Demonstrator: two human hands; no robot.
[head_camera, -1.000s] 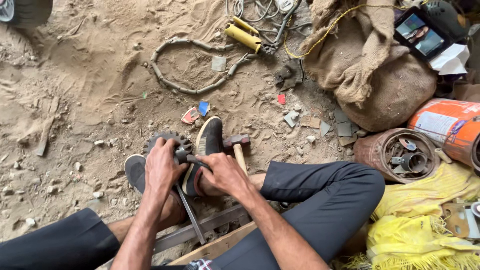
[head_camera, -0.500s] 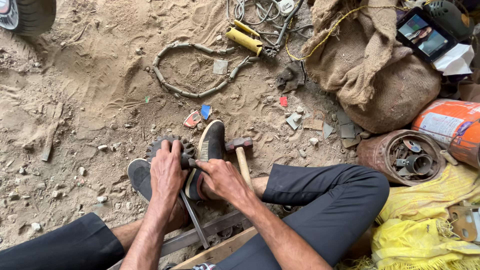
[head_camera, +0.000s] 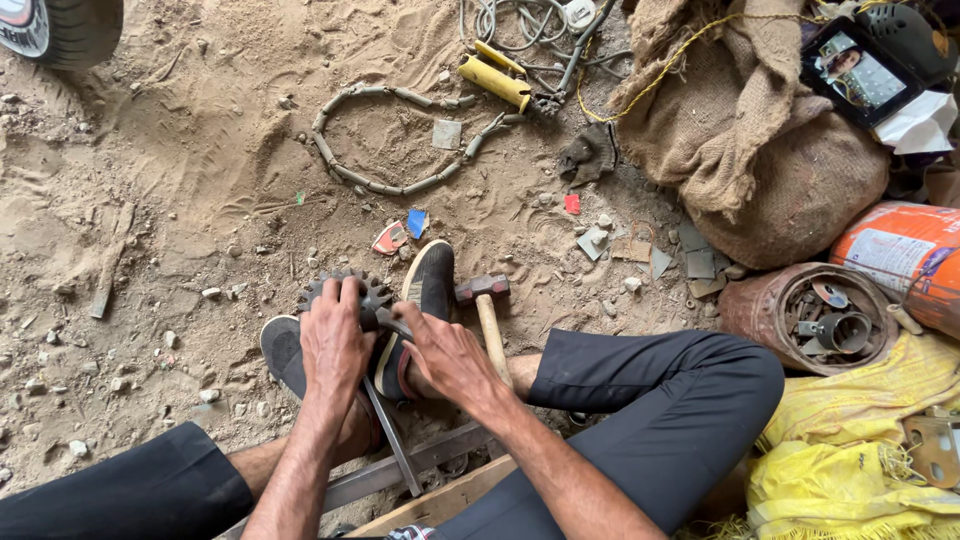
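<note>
I sit on sandy ground with both feet in black shoes (head_camera: 428, 285) drawn in close. My left hand (head_camera: 335, 338) lies over a dark toothed metal gear (head_camera: 372, 291) wedged between the shoes and grips it. My right hand (head_camera: 447, 352) holds a thin metal rod (head_camera: 393, 438) that meets the gear near its hub. A hammer (head_camera: 484, 305) with a wooden handle lies just right of my right hand, beside the shoe.
A loop of chain (head_camera: 380, 140) and yellow-handled pliers (head_camera: 495, 78) lie ahead in the sand. A burlap sack (head_camera: 760, 150), a rusty can of metal parts (head_camera: 815, 315), an orange cylinder (head_camera: 900, 255) and yellow cloth (head_camera: 860, 440) crowd the right. A tyre (head_camera: 60, 25) sits top left.
Both hands stay on the gear and rod between the shoes, with only small shifts of the fingers. The view has drifted slightly.
</note>
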